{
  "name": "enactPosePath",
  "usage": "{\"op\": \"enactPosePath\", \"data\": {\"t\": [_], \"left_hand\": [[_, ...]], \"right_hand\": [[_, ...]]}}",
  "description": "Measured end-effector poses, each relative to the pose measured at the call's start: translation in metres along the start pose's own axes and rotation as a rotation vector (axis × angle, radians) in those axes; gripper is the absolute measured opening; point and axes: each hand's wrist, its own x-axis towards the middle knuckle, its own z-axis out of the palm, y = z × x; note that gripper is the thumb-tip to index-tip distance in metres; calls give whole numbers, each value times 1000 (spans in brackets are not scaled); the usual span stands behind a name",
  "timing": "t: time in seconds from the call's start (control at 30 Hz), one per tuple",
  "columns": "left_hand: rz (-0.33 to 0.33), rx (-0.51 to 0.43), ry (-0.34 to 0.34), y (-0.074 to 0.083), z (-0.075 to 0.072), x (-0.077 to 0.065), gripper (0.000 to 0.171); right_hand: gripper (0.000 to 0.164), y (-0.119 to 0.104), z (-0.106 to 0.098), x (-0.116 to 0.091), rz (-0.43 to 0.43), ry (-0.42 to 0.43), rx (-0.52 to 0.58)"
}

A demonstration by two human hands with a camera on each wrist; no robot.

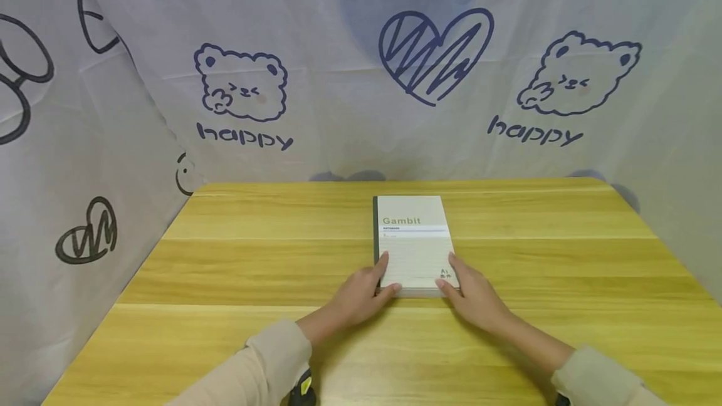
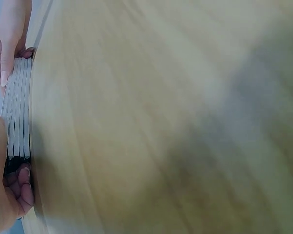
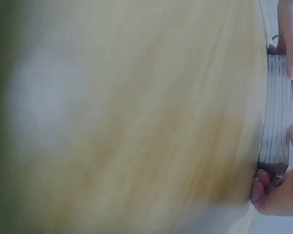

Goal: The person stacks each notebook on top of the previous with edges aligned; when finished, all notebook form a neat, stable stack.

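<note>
A stack of several notebooks (image 1: 414,255) lies on the wooden table, its top cover white with a dark spine strip on the left and the word "Gambit". My left hand (image 1: 358,296) grips the stack at its near left side, thumb on the cover. At the near right side, my right hand (image 1: 479,296) holds it the same way. The left wrist view shows the page edges of the stack (image 2: 19,109) between both hands, with curled fingertips (image 2: 24,180) low at its side. From the right wrist, the layered notebooks (image 3: 276,109) appear level and pressed together.
The yellow wood-grain table (image 1: 237,268) stretches out on both sides of the stack. Behind it hangs a pale cloth (image 1: 338,124) with bear and heart drawings, and more cloth borders the left and right. A black strap with a yellow mark (image 1: 305,387) shows below the left sleeve.
</note>
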Motion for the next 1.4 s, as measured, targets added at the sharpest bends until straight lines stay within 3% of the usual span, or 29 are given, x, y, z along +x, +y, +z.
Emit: {"op": "enactPosePath", "data": {"t": [0.33, 0.57, 1.17, 1.4], "left_hand": [[40, 15, 39, 2, 3, -8, 64], [0, -15, 27, 7, 2, -12, 65], [5, 0, 21, 10, 2, -15, 64], [3, 6, 40, 10, 4, -15, 64]], "right_hand": [[61, -2, 1, -8, 25, -5, 13], [62, -5, 1, -12, 40, 2, 0], [60, -9, 0, -18, 50, 24, 5], [61, -7, -1, -16, 71, -6, 31]]}}
